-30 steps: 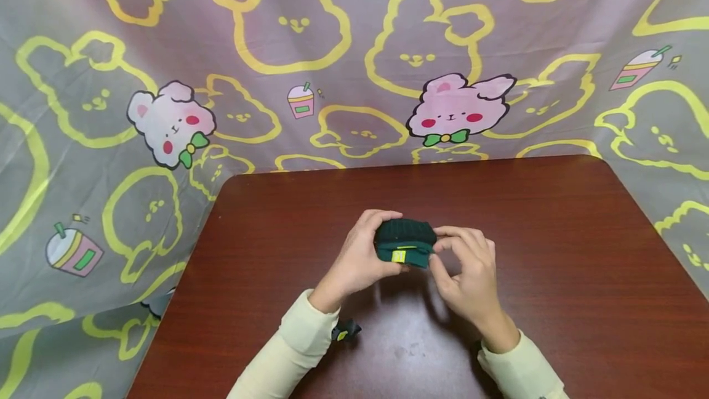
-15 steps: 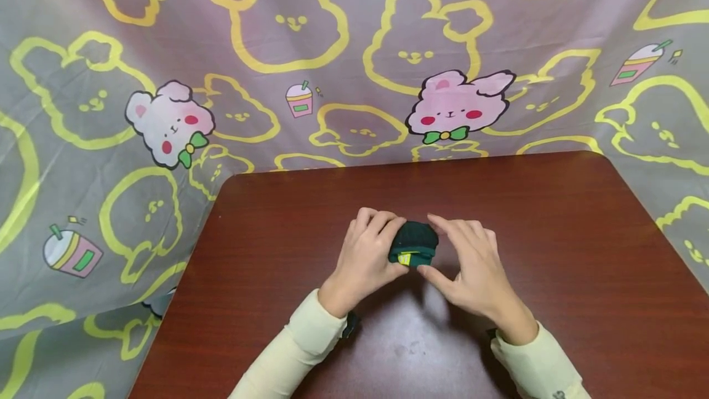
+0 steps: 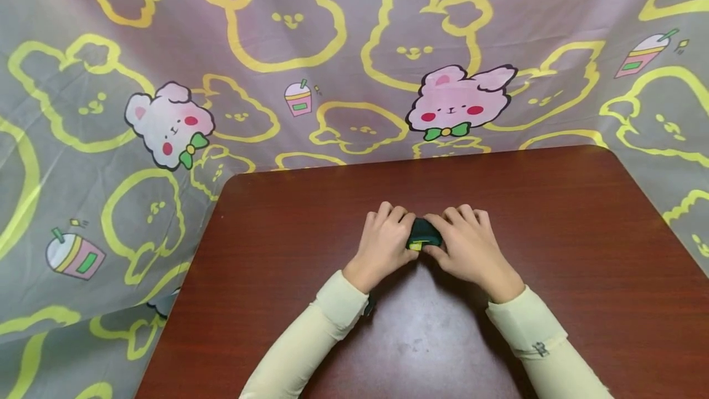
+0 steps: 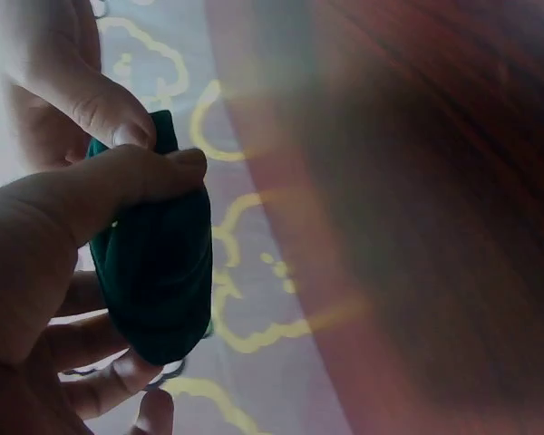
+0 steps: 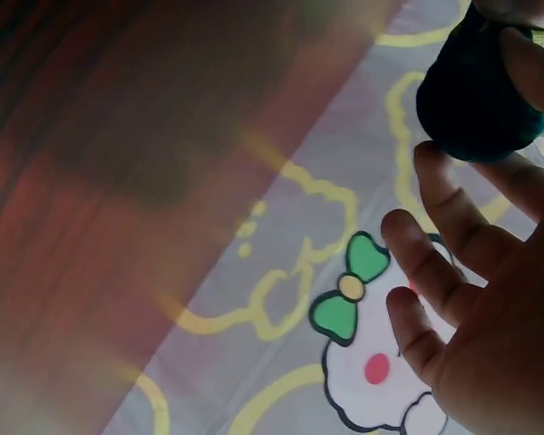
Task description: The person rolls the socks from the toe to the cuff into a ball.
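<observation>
A small folded bundle of dark green cloth (image 3: pixel 424 231) with a yellow label is held up over the table by both hands. My left hand (image 3: pixel 384 242) pinches its left side, thumb in front and fingers behind. On the right side, my right hand (image 3: pixel 468 245) grips it the same way. In the left wrist view both thumbs press near the upper end of the green cloth (image 4: pixel 159 272), and its rounded end hangs down. The right wrist view shows the cloth (image 5: pixel 476 95) against the right fingers, with the other fingertips spread below. Its far side is hidden.
The brown wooden table (image 3: pixel 288 226) has rounded far corners. A curtain (image 3: pixel 354 11) with rabbit and drink-cup prints stands behind it and at both sides. A small black object (image 3: pixel 370 305) shows beside the left cuff.
The cloth has moved right and slightly away, and looks more compact. My right hand, pinching its edge earlier, opened wider and now closes around the right side. Both hands have come closer together.
</observation>
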A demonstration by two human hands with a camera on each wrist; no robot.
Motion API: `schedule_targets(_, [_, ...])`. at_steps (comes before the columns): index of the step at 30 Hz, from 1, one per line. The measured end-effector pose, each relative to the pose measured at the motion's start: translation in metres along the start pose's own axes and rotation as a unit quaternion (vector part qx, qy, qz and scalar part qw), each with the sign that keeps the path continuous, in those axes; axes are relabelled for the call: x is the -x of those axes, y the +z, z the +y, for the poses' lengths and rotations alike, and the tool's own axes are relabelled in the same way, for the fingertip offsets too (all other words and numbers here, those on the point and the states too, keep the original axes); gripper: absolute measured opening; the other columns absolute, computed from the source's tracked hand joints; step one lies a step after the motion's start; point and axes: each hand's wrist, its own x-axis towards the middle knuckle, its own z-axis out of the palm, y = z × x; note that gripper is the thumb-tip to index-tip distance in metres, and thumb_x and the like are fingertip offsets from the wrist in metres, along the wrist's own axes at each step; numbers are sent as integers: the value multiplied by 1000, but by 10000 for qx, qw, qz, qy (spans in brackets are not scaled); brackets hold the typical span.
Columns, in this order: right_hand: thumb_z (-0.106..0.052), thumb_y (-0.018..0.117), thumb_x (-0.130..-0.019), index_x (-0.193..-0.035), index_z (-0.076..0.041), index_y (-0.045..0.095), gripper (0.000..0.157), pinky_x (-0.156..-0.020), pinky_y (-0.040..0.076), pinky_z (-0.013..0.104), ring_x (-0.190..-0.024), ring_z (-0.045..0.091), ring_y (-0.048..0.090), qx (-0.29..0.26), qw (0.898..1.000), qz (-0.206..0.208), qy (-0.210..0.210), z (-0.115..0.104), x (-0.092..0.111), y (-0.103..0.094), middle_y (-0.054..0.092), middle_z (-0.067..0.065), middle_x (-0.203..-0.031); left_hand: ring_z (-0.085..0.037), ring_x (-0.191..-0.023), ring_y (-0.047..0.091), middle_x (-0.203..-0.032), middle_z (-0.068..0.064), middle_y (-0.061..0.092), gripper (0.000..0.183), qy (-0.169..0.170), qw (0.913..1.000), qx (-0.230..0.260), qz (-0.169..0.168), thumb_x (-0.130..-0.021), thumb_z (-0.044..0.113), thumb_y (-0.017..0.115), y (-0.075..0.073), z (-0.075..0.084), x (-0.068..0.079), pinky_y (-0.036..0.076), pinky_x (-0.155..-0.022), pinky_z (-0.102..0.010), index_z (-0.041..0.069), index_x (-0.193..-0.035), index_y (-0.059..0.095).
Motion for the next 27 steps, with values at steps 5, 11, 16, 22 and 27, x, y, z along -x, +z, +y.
schedule_targets(5, [-38, 79, -85, -131, -9, 65, 56, -91, 29, 59, -104, 36, 48, 278, 9973, -630, 238, 1, -5, 13, 62, 13, -111, -24, -100, 52, -110, -2, 66, 67, -214, 9967, -122, -774, -67, 57, 87, 14, 2, -3, 49, -72, -40, 14, -115, 71])
schedule_targets(11, [-36, 79, -84, -131, -7, 65, 57, -94, 25, 64, -109, 37, 48, 488, 9944, -874, 326, -1, -6, 21, 62, 11, -112, -24, -96, 54, -104, -2, 65, 61, -215, 9931, -307, -1108, -71, 59, 84, 24, 8, -2, 49, -69, -42, 14, -110, 70])
schedule_targets(16, [-36, 79, -85, -133, -6, 64, 58, -94, 24, 66, -109, 37, 48, 501, 9927, -1024, 387, -3, -3, 28, 61, 11, -114, -24, -95, 55, -102, -1, 65, 60, -242, 9922, -358, -1169, -72, 60, 84, 29, 13, 3, 49, -69, -42, 15, -109, 71])
schedule_targets(22, [-35, 78, -86, -134, -6, 63, 59, -93, 25, 65, -111, 37, 49, 473, 9921, -1042, 506, -5, 1, 30, 61, 12, -118, -24, -95, 55, -103, -1, 65, 60, -265, 9912, -347, -1248, -74, 61, 81, 33, 15, 6, 51, -70, -42, 15, -112, 70])
schedule_targets(27, [-35, 77, -87, -138, -6, 60, 61, -92, 26, 65, -112, 38, 49, 387, 9911, -1115, 607, -6, 7, 33, 60, 14, -122, -24, -96, 56, -107, -1, 65, 64, -247, 9912, -343, -1251, -76, 62, 79, 36, 17, 12, 51, -70, -42, 14, -117, 68])
